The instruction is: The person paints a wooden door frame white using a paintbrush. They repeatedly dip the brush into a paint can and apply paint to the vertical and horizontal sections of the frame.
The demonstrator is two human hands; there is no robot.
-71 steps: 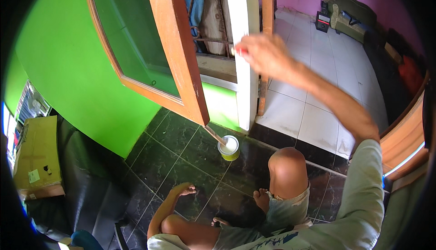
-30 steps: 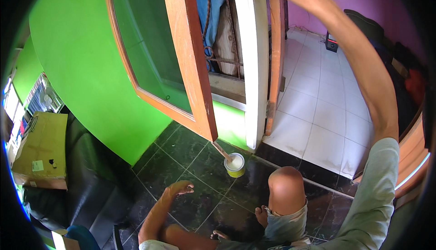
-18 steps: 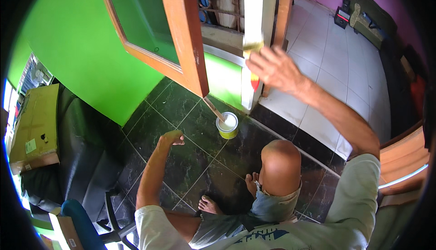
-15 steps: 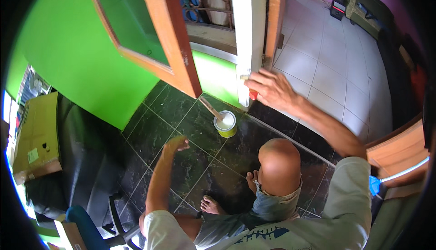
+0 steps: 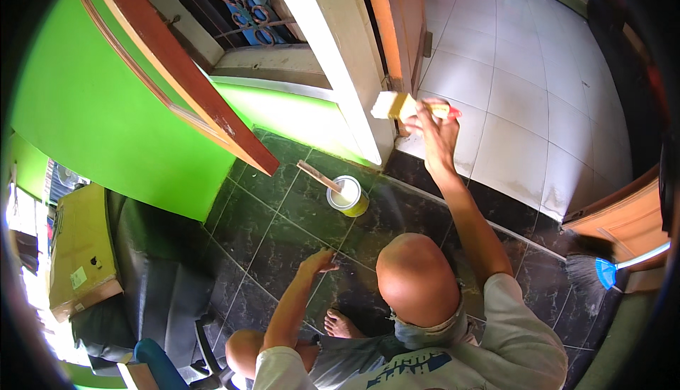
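Note:
My right hand (image 5: 438, 129) grips a flat paintbrush (image 5: 397, 105) with pale bristles and a red-orange handle. Its bristles press against the lower part of the cream door post (image 5: 333, 57), just above the floor. My left hand (image 5: 319, 261) rests on the dark tiled floor (image 5: 283, 227) with its fingers apart, holding nothing. Between the two hands stands an open yellow paint can (image 5: 348, 195) of pale paint, a wooden stir stick (image 5: 319, 175) leaning in it. My bent knee (image 5: 418, 277) and a bare foot (image 5: 341, 323) sit below the can.
An open brown wooden door leaf (image 5: 184, 78) hangs over the floor at the left of the post, beside a bright green wall (image 5: 92, 121). A cardboard box (image 5: 81, 248) and a black chair (image 5: 163, 298) stand at the left. A blue broom (image 5: 602, 271) lies at the right by white tiles (image 5: 524, 99).
My right hand has come down with the brush from high on the door post to its lower part. My left hand has stayed propped on the floor near the can.

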